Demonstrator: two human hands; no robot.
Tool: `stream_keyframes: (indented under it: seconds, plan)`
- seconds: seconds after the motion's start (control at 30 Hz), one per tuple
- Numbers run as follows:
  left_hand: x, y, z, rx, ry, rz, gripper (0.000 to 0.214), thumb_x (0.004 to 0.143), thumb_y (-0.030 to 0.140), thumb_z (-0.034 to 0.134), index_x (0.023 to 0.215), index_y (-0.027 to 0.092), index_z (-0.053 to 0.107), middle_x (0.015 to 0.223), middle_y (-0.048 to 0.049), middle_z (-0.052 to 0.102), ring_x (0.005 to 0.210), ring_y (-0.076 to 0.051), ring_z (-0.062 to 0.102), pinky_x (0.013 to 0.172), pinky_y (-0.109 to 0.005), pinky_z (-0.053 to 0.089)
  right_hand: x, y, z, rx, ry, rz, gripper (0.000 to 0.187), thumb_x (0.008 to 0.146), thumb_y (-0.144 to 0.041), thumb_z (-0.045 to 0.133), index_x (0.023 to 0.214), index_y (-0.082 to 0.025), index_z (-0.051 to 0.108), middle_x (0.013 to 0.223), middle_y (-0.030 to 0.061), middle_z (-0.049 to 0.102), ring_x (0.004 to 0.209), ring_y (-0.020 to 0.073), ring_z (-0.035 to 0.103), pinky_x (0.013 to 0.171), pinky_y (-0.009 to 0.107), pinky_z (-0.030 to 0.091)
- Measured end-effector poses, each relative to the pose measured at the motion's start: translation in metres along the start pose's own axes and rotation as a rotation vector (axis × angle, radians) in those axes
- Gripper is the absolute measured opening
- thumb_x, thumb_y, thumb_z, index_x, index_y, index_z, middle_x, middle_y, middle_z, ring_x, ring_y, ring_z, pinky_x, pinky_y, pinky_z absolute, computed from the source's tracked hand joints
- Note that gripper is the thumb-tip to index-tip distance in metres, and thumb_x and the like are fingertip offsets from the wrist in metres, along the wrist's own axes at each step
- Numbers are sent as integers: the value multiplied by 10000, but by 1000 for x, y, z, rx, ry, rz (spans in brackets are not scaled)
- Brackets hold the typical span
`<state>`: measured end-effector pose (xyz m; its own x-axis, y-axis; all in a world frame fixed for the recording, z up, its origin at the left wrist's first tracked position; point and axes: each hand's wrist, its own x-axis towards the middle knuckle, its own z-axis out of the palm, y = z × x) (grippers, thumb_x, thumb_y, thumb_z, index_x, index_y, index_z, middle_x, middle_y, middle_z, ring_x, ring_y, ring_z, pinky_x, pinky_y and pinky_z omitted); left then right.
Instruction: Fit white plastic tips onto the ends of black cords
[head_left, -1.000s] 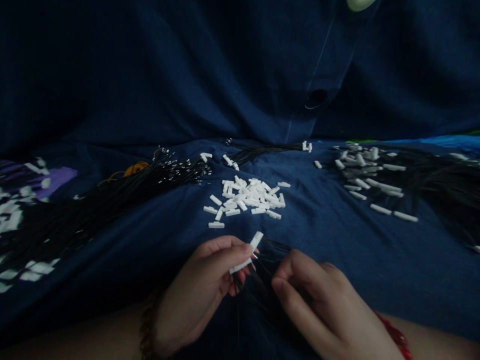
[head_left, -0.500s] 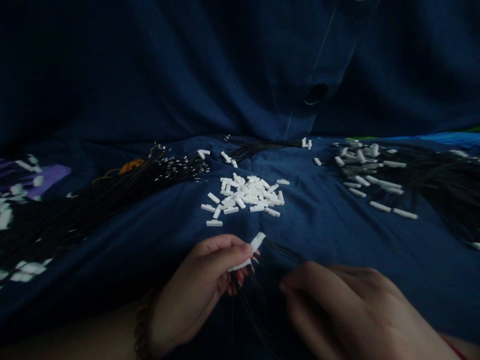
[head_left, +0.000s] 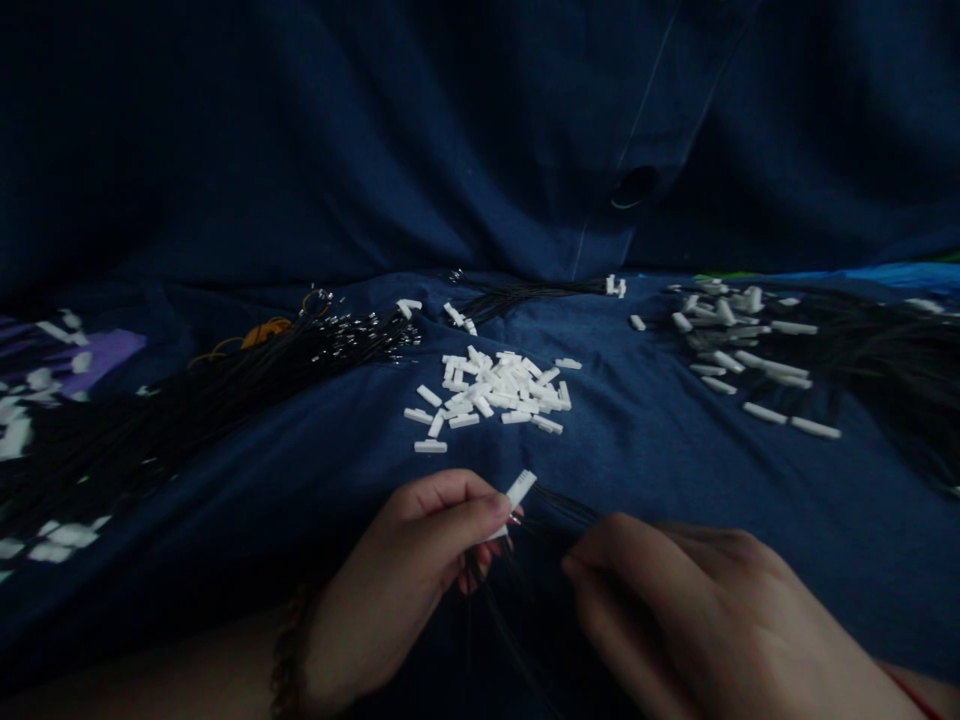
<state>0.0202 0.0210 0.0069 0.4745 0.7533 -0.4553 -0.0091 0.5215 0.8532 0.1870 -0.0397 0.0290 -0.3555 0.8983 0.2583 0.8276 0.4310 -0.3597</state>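
My left hand (head_left: 397, 570) pinches a small white plastic connector (head_left: 519, 489) between thumb and fingers. Thin black wires (head_left: 566, 505) run from that connector toward my right hand (head_left: 690, 610), whose fingers close over the strands. Part of the wires is hidden under my right hand and in shadow. A loose pile of white connectors (head_left: 491, 390) lies on the dark blue cloth (head_left: 600, 460) just beyond my hands.
A long bundle of black wires with metal ends (head_left: 300, 355) lies to the left, near an orange item (head_left: 266, 332). White pieces among black wires (head_left: 739, 335) lie to the right. A shorter wire bunch (head_left: 525, 295) lies behind the pile, on folded cloth.
My right hand has moved right and flattened over the wires since a second ago. The connector in my left hand has tilted slightly, and the view has shifted a little.
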Motion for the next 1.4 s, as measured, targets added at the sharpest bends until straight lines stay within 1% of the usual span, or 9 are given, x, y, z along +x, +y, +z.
stream_keyframes:
  seconds: [0.33,0.47,0.57,0.7,0.77,0.93,1.03,1.27,1.4]
  plan:
    - [-1,1,1,51,-1,-7,165,724,297,564,650,149,560,569,35,501,546,-87,434,512,-210,311,0,2,0,-10,12,-9,182,815,-155,348,684,-178,472,523,-24,508,431,101,513,371,191,342]
    - [0,1,0,96,25,-3,174,728,306,554,656,148,566,569,33,508,549,-90,443,507,-208,318,4,2,0,-24,-6,-9,182,801,-139,342,684,-174,476,530,-17,514,434,108,514,379,200,341]
    - [0,0,0,110,14,10,166,733,301,548,670,149,572,579,34,511,547,-86,441,503,-202,321,3,2,3,-49,1,4,183,798,-138,342,672,-176,469,525,-14,512,424,115,507,380,212,325]
    - [0,-2,2,124,30,29,169,735,297,542,651,152,565,574,32,511,539,-87,437,496,-200,326,2,1,6,-40,-14,47,155,797,-145,360,682,-177,459,516,-16,507,402,117,487,374,220,299]
    - [0,-2,3,137,33,40,168,739,291,536,644,156,565,572,31,510,539,-89,439,494,-200,331,4,0,7,-1,-50,94,130,796,-159,374,700,-178,460,534,-13,518,408,119,482,375,219,292]
    - [0,-3,2,174,12,70,166,750,267,526,628,162,564,556,36,501,533,-90,436,488,-198,338,12,-2,12,139,-132,192,104,817,-203,383,755,-180,463,640,2,549,527,131,505,457,223,330]
    - [1,-5,1,195,27,85,171,759,262,516,622,168,557,562,38,506,535,-91,438,488,-199,343,16,-2,14,201,-118,158,110,836,-184,366,770,-178,453,667,-3,540,560,119,495,491,218,325]
    - [2,-9,4,239,54,117,164,763,249,516,617,179,545,554,52,499,532,-84,438,473,-185,335,17,2,19,237,-56,71,121,847,-144,363,746,-171,423,645,-13,500,543,99,456,484,212,291]
    - [3,-9,4,221,73,145,158,771,257,514,641,178,555,570,50,502,536,-82,446,471,-184,337,23,5,16,171,-81,58,109,853,-158,382,767,-173,448,644,-15,508,550,105,473,493,217,315]
